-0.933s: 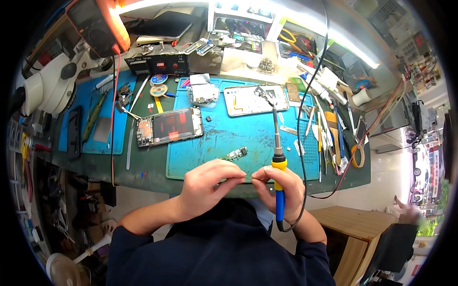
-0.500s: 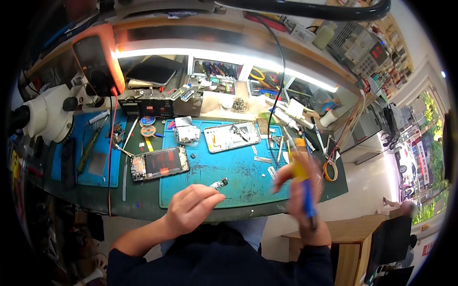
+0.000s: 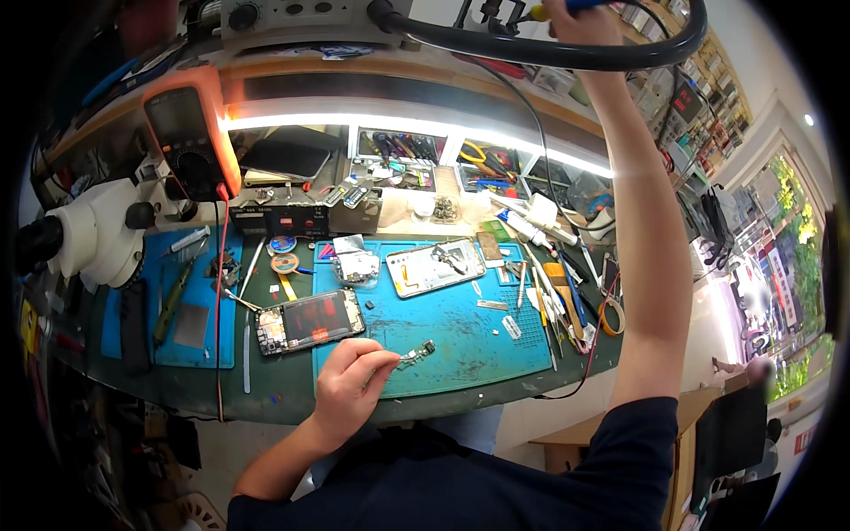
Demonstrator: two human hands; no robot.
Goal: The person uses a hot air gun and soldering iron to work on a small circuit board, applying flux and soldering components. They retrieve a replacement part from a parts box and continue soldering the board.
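Observation:
Pinched between the fingertips of my left hand (image 3: 352,380) is a small circuit board (image 3: 418,353), held above the front of the blue mat (image 3: 469,341). My right arm stretches up to the far top right, where my right hand (image 3: 584,25) is closed round a soldering iron (image 3: 538,13) with a yellow and blue handle. Its yellow end lies at a black holder (image 3: 492,16); its tip cannot be made out. Left of the mat's middle lies an opened phone (image 3: 310,321) with its insides showing. Farther back rests a silver phone housing (image 3: 436,267).
A thick black hose (image 3: 549,55) arches across the top. At the left stand a white microscope (image 3: 97,232) and an orange multimeter (image 3: 190,133). Tweezers and other slim tools (image 3: 560,296) crowd the mat's right side, with a tape roll (image 3: 611,316) beside them.
My right hand has swung from above the mat's right side up to the far top right, carrying the soldering iron. My left hand keeps its hold on the circuit board; the view has shifted slightly.

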